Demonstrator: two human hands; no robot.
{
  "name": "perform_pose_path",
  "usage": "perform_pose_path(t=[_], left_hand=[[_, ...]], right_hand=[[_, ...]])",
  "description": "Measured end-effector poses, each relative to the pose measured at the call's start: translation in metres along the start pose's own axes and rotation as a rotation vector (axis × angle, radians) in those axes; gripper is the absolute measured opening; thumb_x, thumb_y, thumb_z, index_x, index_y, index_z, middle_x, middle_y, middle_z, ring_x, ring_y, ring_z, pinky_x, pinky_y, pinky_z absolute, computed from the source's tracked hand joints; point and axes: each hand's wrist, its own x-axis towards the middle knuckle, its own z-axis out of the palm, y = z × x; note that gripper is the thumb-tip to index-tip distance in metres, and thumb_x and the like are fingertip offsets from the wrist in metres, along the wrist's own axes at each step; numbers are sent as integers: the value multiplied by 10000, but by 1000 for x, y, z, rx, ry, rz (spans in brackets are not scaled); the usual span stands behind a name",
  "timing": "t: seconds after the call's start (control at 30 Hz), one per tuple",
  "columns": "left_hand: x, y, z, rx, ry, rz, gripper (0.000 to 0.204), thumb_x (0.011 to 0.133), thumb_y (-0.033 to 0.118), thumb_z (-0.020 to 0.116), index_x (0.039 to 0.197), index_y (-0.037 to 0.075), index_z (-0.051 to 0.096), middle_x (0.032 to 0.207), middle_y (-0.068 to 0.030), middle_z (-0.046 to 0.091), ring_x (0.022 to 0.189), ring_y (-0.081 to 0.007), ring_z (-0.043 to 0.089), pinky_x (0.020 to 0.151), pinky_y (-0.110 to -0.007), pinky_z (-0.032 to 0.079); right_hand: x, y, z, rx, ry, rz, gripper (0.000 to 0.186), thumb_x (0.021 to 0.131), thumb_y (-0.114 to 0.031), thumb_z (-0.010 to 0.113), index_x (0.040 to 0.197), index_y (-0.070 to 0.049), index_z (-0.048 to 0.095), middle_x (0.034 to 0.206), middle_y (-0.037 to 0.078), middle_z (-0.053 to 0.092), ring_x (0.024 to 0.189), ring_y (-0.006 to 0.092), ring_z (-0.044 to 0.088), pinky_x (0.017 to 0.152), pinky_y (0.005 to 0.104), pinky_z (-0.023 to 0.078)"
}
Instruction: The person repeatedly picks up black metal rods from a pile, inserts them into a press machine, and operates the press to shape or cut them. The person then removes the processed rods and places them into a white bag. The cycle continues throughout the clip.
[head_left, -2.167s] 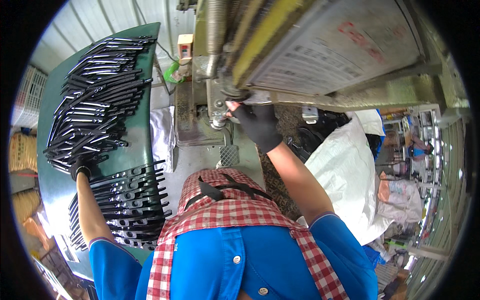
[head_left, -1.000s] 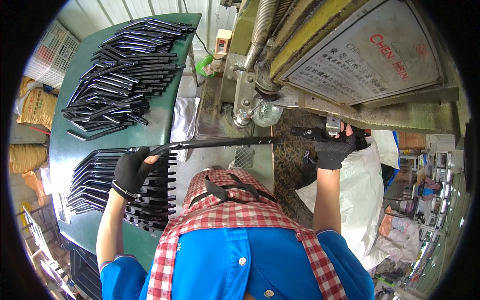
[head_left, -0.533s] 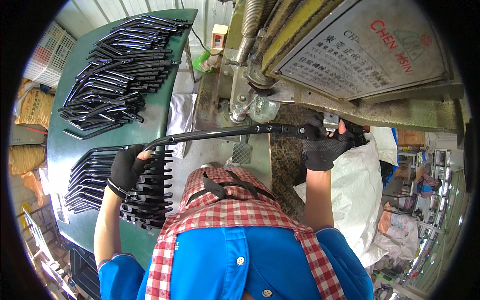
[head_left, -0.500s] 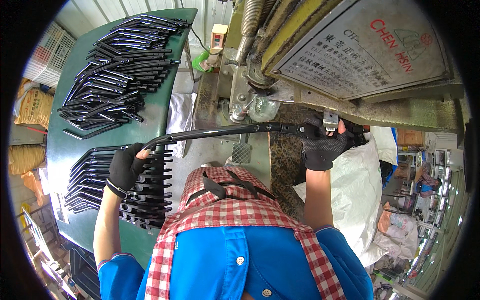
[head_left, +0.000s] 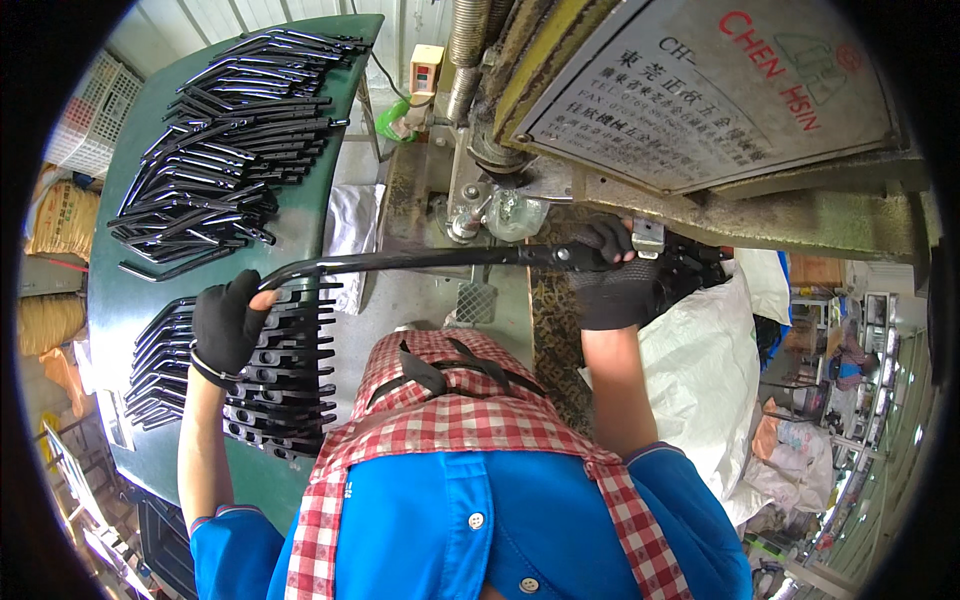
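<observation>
A long black metal tube [head_left: 400, 261], bent near its left end, lies across in front of my body. Around the bend my gloved left hand [head_left: 228, 328] is closed, its bare thumb tip on the tube. My right hand [head_left: 612, 285], in a black glove with bare fingertips, grips the other end, where a flat fitting with a rivet shows. That hand is right beside a small silver metal block [head_left: 648, 238] under the press machine [head_left: 700, 215]. My right fingers partly hide the tube's far end, and I cannot tell whether it touches the block.
On the left, a green table [head_left: 300, 215] bears a pile of bent black tubes [head_left: 215, 150] and a neat row of similar tubes [head_left: 165, 365]. A metal foot pedal [head_left: 478, 302] is below the held tube. White sacking [head_left: 690, 370] drapes at the right.
The tube has shifted slightly left, away from the silver block, with both hands on it. My right fingers now wrap over the tube's fitting. The view has also shifted a little.
</observation>
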Motion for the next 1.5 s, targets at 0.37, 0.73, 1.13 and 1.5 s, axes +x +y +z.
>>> perform_pose_path(t=[0.37, 0.73, 1.13, 1.5], left_hand=[[-2, 15, 12, -241, -254, -244, 398, 946, 351, 518, 794, -15, 564, 605, -223, 502, 577, -404, 488, 562, -442, 381], [10, 1, 12, -216, -123, -193, 435, 958, 395, 502, 783, 3, 571, 604, -235, 515, 587, -443, 515, 516, -444, 367], [36, -18, -5, -177, -171, -190, 448, 955, 404, 509, 814, -15, 581, 605, -231, 512, 570, -409, 497, 540, -428, 380], [60, -23, -20, 70, -125, -17, 467, 952, 460, 471, 849, 50, 668, 669, -201, 605, 671, -393, 604, 586, -457, 436]], right_hand=[[19, 8, -13, 248, -370, 149, 383, 854, -399, 562, 1055, -78, 623, 1066, 123, 645, 926, 326, 641, 785, 470, 561], [39, 22, 17, -22, -118, -2, 318, 916, -408, 489, 999, -115, 580, 922, 57, 571, 863, 234, 556, 832, 444, 475], [39, 47, 54, -134, 150, -117, 365, 944, -452, 453, 1016, -119, 583, 905, 49, 592, 844, 208, 581, 850, 434, 486], [66, 52, -20, 257, -228, -42, 349, 960, -296, 398, 643, -185, 494, 513, -41, 449, 499, 127, 461, 539, 342, 448]])
